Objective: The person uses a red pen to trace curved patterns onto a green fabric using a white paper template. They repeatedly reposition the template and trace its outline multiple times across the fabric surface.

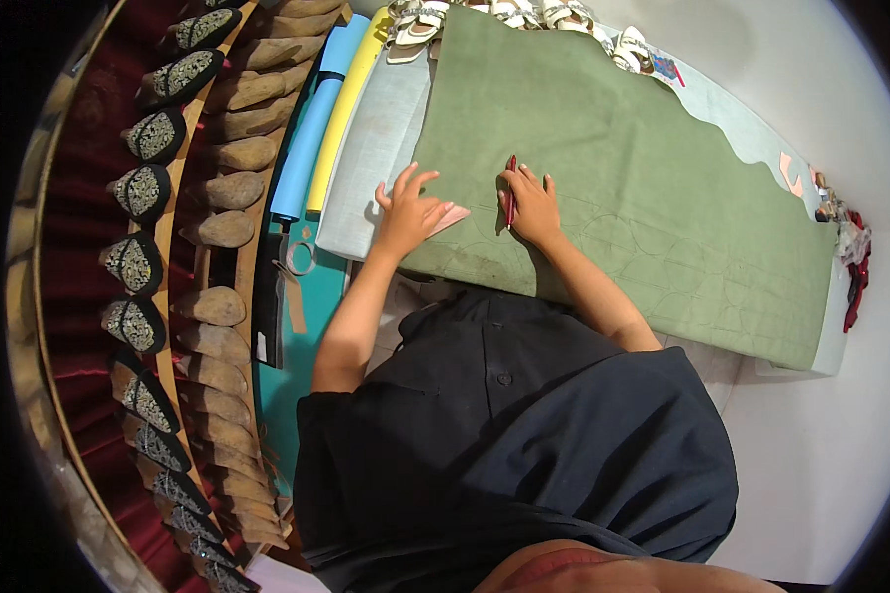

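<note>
A large sheet of green, suede-like material [603, 148] covers the table before me, with faint curved outlines drawn along its near side. My left hand [407, 212] is over the sheet's left edge, fingers spread and raised. Beside its thumb side a small pale pink, pointed flat piece [451, 218] lies on the green material, partly covered by the hand. Farther right, my right hand [532, 206] rests on the sheet with its fingers around a dark red pen [510, 198]. The pen's lower end is near the material.
White sandals [415, 28] line the far edge. Blue [311, 138] and yellow [351, 104] rolls lie left of the sheet, near a tape roll [301, 258] on a teal surface [311, 371]. Wooden shoe lasts [216, 306] and black patterned shoe uppers [140, 193] fill racks at left.
</note>
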### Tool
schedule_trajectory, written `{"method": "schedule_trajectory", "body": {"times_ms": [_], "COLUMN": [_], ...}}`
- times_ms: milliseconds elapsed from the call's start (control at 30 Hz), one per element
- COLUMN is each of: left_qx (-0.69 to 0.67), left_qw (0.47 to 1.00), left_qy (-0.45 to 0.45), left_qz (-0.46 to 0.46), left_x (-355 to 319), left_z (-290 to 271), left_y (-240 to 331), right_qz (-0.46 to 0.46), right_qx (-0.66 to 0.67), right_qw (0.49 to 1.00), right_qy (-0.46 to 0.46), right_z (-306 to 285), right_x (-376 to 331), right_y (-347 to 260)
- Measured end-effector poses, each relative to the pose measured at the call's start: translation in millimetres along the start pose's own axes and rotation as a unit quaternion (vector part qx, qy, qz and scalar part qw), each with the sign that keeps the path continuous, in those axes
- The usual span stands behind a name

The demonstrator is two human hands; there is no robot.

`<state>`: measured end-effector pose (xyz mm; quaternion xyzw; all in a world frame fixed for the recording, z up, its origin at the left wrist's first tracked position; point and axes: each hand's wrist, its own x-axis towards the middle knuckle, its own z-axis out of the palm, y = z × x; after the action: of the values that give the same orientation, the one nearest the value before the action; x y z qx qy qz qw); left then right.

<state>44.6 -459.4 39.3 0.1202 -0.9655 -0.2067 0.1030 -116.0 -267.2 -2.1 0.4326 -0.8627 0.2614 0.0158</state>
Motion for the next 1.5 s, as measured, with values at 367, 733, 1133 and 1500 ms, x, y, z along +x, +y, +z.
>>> {"method": "schedule_trajectory", "body": {"times_ms": [367, 733, 1133, 1500], "left_qx": [0.004, -0.048, 0.063, 0.056], "left_qw": [0.991, 0.968, 0.971, 0.957], "left_qy": [-0.120, 0.041, 0.106, 0.063], "left_qz": [0.064, -0.241, -0.205, -0.277], "left_x": [47.8, -24.9, -62.4, -74.8], "left_z": [-7.4, 23.1, 49.6, 43.9], "left_y": [-3.7, 18.1, 29.0, 25.6], "right_qz": [-0.004, 0.004, -0.166, -0.215], "right_qx": [0.006, 0.016, 0.166, 0.124], "right_qw": [1.000, 1.000, 0.958, 0.947], "right_qy": [0.000, -0.016, -0.165, -0.202], "right_z": [-2.9, -1.8, -11.3, -0.8], "right_x": [0.8, 1.9, 5.9, 6.8], "right_y": [-0.9, 1.2, -7.1, -13.9]}}
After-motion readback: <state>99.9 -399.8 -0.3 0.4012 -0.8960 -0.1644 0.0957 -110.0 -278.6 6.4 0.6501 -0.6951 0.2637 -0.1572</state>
